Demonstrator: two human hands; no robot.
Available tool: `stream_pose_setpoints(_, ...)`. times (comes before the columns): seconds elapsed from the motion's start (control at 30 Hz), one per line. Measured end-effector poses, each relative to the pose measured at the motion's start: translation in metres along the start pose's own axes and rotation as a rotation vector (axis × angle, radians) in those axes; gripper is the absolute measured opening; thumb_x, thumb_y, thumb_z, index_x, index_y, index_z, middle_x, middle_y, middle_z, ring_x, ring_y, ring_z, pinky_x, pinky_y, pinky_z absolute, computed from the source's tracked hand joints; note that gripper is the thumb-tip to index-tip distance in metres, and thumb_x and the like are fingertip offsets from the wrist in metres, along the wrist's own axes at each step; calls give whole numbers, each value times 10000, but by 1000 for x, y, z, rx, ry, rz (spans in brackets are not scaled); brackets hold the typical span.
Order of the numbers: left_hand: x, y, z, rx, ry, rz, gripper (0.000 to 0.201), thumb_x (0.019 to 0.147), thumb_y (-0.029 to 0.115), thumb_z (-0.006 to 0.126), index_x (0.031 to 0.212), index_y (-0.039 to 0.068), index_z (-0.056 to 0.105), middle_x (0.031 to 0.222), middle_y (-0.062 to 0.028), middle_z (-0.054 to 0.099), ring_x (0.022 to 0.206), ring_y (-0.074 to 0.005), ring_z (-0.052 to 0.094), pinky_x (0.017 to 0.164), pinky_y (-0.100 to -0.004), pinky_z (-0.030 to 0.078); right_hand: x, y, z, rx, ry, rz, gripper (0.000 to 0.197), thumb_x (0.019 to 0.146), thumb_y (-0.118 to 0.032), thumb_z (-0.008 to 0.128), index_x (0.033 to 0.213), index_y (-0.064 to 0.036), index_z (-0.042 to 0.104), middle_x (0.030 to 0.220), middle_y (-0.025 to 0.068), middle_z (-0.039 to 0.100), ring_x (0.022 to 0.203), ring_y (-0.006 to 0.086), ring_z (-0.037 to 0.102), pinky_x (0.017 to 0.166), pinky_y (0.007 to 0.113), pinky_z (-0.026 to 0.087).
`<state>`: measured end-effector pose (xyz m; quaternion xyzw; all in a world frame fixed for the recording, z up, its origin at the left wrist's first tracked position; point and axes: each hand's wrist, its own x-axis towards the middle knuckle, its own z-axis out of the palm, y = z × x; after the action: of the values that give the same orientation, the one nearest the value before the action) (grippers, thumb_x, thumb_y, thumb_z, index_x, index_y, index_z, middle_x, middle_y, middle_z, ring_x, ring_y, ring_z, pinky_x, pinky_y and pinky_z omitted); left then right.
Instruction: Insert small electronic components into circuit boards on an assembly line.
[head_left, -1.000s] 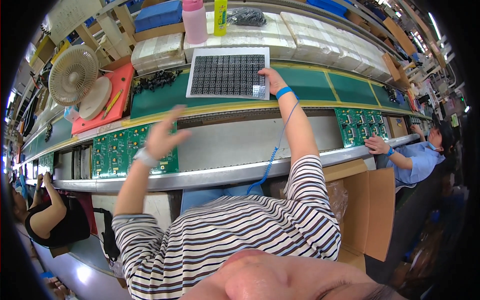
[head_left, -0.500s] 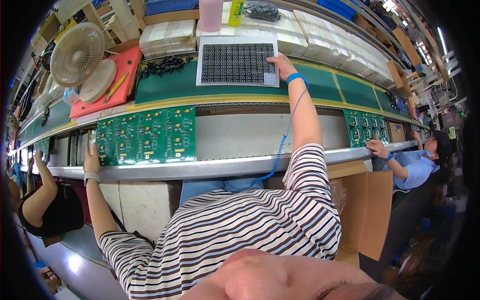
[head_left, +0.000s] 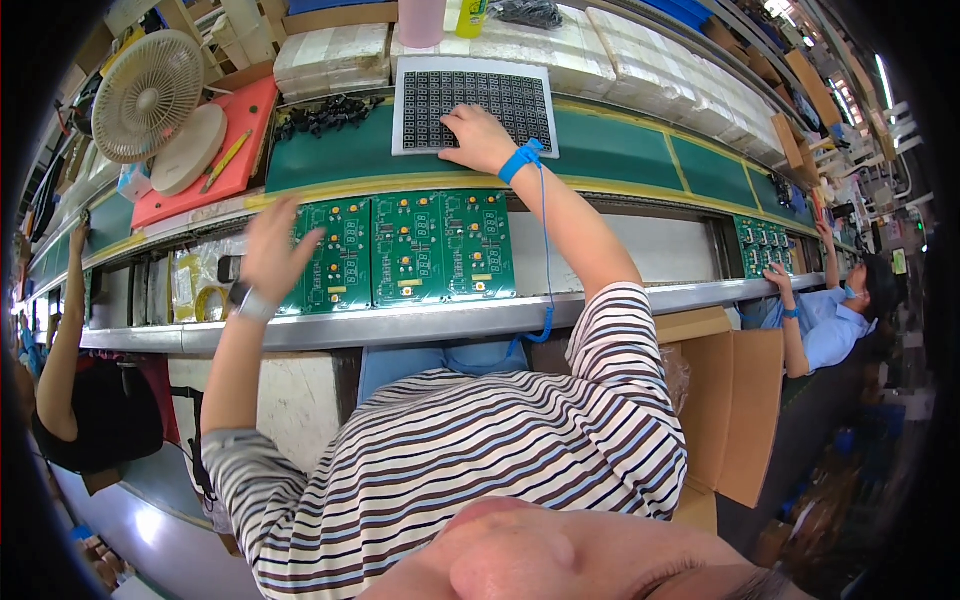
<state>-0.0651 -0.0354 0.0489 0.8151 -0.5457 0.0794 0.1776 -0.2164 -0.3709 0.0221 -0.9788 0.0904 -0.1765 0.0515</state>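
Note:
A panel of green circuit boards point(head_left: 410, 250) with small orange-yellow parts lies on the rail line in front of me. My left hand point(head_left: 272, 255), slightly blurred, is over the panel's left end with thumb and fingers apart; it hides that end. Beyond the panel, a white tray point(head_left: 402, 140) holds rows of small black display-like parts point(head_left: 500, 110). My right hand point(head_left: 480, 138) reaches over the tray's near middle, thumb and fingertips apart on the black parts. A blue wrist strap point(head_left: 522, 160) with a coiled cord is on my right wrist.
A fan point(head_left: 150, 100) stands on a red board point(head_left: 235, 155) with a yellow pen-like tool point(head_left: 228, 160). Black parts point(head_left: 325, 118) lie left of the tray. White foam blocks point(head_left: 650, 65) line the back. Co-workers sit on both sides; a cardboard box point(head_left: 735, 410) is at right.
The green board panel has shifted right along the rails. My left hand moved right and up with it. My right hand went from the tray's right edge to its near middle.

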Motion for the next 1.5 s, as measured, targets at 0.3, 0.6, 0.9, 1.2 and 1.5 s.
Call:
stream_pose_setpoints(0.3,153,64,112,-110,-107,211,465,725,150,703,1140,22,536,1169,-145,519,1056,-325,522,904,-380,458,5,-12,10,-97,-42,2,343,665,-244,747,898,-21,632,954,133,567,968,311,541,824,412,483)
stream_pose_setpoints(0.6,174,67,106,-124,-167,232,395,688,154,742,1004,29,540,1032,-145,536,977,-333,547,848,-402,470,29,2,3,7,-276,153,432,617,-293,742,968,-71,622,1014,134,584,1020,322,541,873,453,445)
stream_pose_setpoints(0.9,195,56,101,-108,-371,303,440,657,220,766,969,26,523,1023,-166,559,953,-343,549,818,-402,461,29,0,-2,39,-308,151,429,619,-278,731,982,-78,620,1023,120,580,1029,310,531,879,449,429)
stream_pose_setpoints(1.2,170,68,98,35,-225,221,341,711,161,713,980,23,556,1009,-137,544,989,-309,551,839,-387,478,7,-7,15,0,-27,12,373,664,-222,735,969,-42,621,1001,132,567,990,320,522,858,413,458)
stream_pose_setpoints(1.5,195,61,95,7,-398,261,438,627,242,746,953,20,556,983,-160,566,952,-336,561,825,-395,474,29,-5,8,35,-245,118,436,631,-300,759,979,-70,631,1027,128,584,1031,313,531,863,445,442)
